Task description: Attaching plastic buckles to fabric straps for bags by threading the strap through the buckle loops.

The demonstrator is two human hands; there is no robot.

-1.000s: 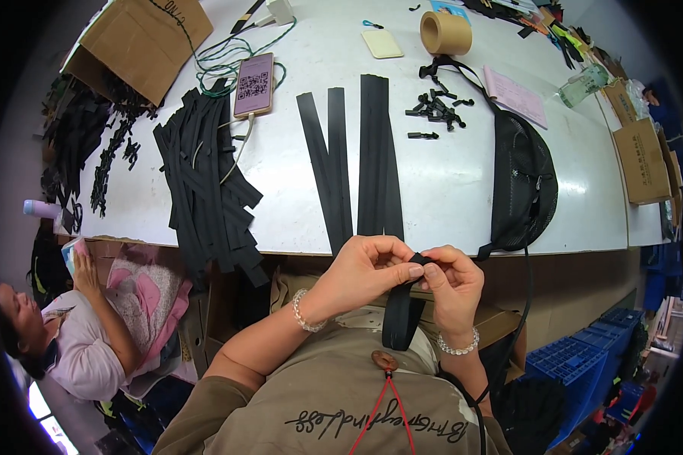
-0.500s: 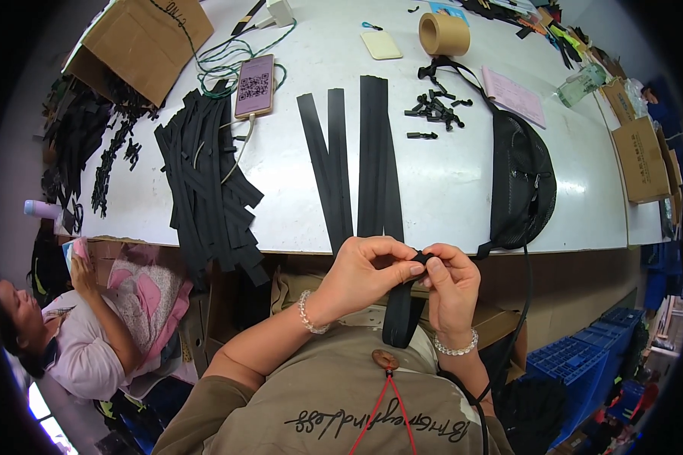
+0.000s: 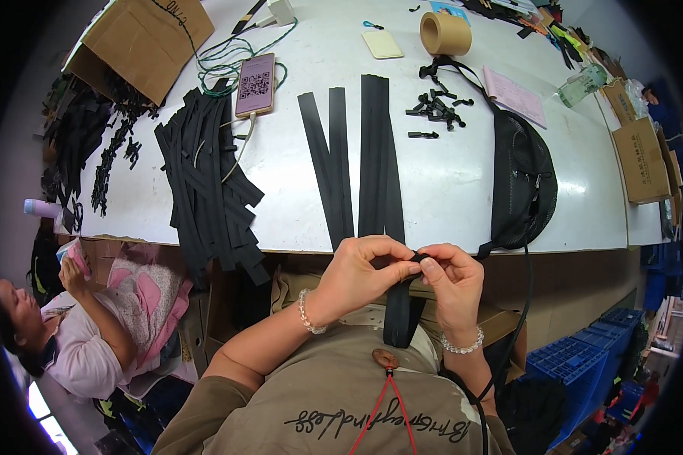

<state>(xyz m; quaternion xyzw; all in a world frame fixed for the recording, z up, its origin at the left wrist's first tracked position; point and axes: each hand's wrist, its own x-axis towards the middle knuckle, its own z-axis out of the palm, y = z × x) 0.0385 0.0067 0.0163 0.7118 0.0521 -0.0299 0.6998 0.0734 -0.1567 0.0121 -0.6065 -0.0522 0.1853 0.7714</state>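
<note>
In front of my body, just off the table's near edge, both hands work close together on a black strip that looks like zipper tape (image 3: 397, 322). My left hand (image 3: 368, 265) pinches its end between thumb and forefinger. Closed in a pinch as well, my right hand (image 3: 455, 282) meets it at a small dark bit, mostly hidden by fingertips. The strip hangs in a loop below the hands. Beyond them lie more long black strips (image 3: 373, 144), and a narrower pair (image 3: 338, 152) to their left. A cluster of small black pulls or clips (image 3: 440, 110) sits farther right.
A heap of black strips (image 3: 205, 167) overhangs the table edge at left, beside a phone (image 3: 256, 85) on a cable. At right lie a black mesh pouch (image 3: 522, 182) and pink paper (image 3: 514, 95); behind stands a tape roll (image 3: 445, 34). Another person (image 3: 91, 334) sits at left.
My right hand has shifted slightly right, and its pinch stays beside the left one. At left, the other person's hand has raised a pink-and-white item a little toward the left.
</note>
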